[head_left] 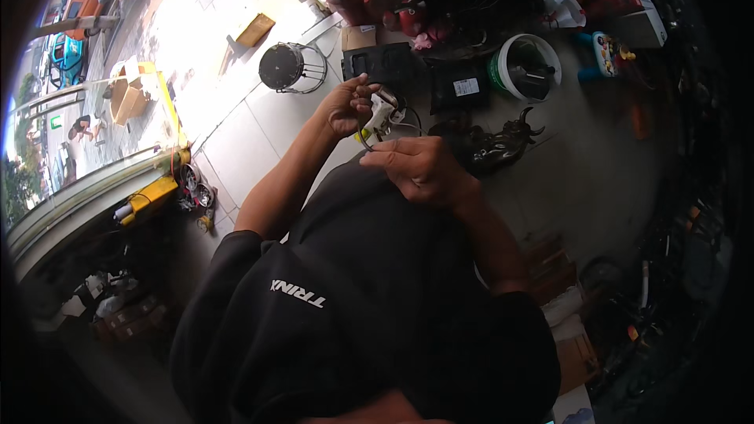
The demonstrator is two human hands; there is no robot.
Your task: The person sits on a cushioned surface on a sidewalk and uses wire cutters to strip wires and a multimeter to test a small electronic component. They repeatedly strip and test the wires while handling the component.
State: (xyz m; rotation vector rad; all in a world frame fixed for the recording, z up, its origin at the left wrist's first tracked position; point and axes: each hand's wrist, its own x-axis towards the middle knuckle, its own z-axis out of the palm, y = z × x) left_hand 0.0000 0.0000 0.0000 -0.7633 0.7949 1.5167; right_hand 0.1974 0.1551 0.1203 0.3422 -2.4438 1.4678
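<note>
My left hand (pixel 346 109) is raised in front of me with its fingers curled closed at one end of a thin cable (pixel 360 137). The cable bows down to my right hand (pixel 418 168), whose thumb and fingers pinch it. Between and just beyond the hands is a white plastic part (pixel 382 114) with thin wires looping off its right side. A small yellow-green patch shows beside it. My right fingers partly cover the lower edge of that part, and whether it is held or lies beyond the hands I cannot tell.
A round black-topped wire stool (pixel 281 67) stands on the tiled floor ahead. Right of it are a black case (pixel 377 63), a black package (pixel 459 87) and a white bucket (pixel 504 64). A dark bull figurine (pixel 503 144) is near my right hand. Yellow tool box (pixel 153 198) lies left.
</note>
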